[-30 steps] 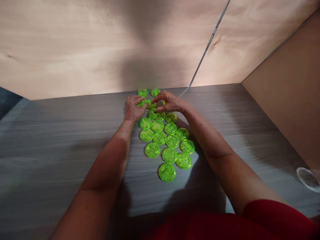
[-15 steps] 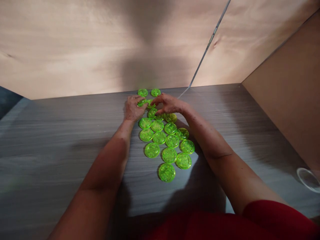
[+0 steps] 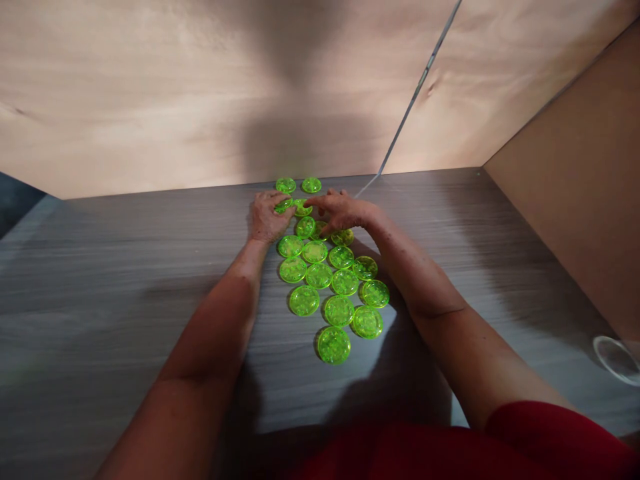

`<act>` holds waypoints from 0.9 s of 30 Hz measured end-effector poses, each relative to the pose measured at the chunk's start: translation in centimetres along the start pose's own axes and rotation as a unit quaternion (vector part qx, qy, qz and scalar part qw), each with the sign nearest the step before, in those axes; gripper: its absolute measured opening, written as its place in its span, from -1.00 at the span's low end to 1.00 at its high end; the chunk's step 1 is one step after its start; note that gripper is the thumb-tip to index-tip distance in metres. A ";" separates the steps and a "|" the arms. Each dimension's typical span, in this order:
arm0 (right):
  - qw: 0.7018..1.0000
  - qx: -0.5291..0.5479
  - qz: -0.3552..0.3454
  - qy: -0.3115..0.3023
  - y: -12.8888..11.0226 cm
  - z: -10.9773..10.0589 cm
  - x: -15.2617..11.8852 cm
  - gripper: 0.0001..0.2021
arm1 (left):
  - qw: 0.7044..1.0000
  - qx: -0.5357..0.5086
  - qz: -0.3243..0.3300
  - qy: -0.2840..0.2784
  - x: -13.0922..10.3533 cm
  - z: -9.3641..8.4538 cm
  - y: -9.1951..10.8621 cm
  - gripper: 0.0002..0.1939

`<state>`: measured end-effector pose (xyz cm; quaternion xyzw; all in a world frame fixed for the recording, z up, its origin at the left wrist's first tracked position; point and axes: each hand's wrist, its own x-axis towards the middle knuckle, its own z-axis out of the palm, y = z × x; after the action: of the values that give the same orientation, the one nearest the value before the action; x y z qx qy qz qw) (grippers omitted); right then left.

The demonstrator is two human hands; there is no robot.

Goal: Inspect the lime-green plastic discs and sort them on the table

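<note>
Several translucent neon-green round discs with a glittery, patterned look lie on the grey wood-grain table (image 3: 150, 247). My left hand (image 3: 267, 217) is curled around one green disc (image 3: 283, 205), thumb on its near right side and fingers over its far edge. Just right of it, my right hand (image 3: 343, 210) has its fingers apart. Its index fingertip reaches the edge of a second disc (image 3: 303, 209), and its thumb is over a third disc (image 3: 318, 231). Beyond my hands, two discs (image 3: 285, 185) lie close to the wall. The nearest disc (image 3: 334, 345) is towards my body.
A pale wooden wall (image 3: 150, 120) rises at the table's back edge, with a metal-lined seam (image 3: 413, 100) running up it. Another wooden panel (image 3: 590, 180) stands on the right. At the right edge is a clear round rim (image 3: 617, 360), perhaps a container.
My right hand has shifted slightly right, its index finger now straighter and its thumb lower. More of the discs beneath it shows. The left hand has stayed in place.
</note>
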<state>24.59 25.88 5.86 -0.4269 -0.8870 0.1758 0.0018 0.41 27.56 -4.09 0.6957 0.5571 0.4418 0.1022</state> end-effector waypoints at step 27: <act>1.000 0.010 0.008 -0.012 -0.1 0.5 0.4 -0.08 | 1.000 -0.002 0.002 0.002 0.0 0.0 0.1 -0.78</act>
<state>24.19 25.97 5.38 -0.4317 -0.8819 0.1896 -0.0056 0.49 27.54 -3.96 0.6961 0.5547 0.4443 0.1017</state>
